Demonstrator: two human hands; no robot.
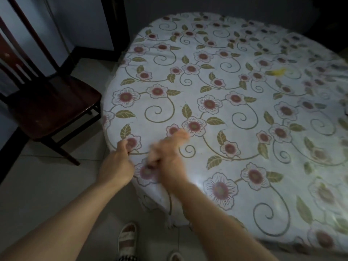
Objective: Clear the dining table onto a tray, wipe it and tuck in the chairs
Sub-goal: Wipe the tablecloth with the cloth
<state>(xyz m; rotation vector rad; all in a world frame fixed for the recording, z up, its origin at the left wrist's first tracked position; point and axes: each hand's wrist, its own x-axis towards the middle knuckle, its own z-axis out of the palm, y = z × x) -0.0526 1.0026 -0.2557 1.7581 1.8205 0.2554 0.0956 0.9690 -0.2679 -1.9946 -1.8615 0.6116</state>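
A round dining table [235,113] wears a white cloth printed with pink flowers and green leaves, under a clear plastic cover. My left hand [120,161] pinches the cover's edge at the table's near left rim. My right hand [169,153] is blurred by motion just right of it, over the same edge, fingers curled; whether it grips the cover is unclear. A small yellow scrap [278,71] lies on the far right part of the tabletop. No tray is in view.
A dark wooden chair [47,106] stands pulled out to the left of the table on the pale tiled floor. Dark door frames [116,25] rise behind it. My sandalled feet [128,240] show below, close to the table's hanging cloth.
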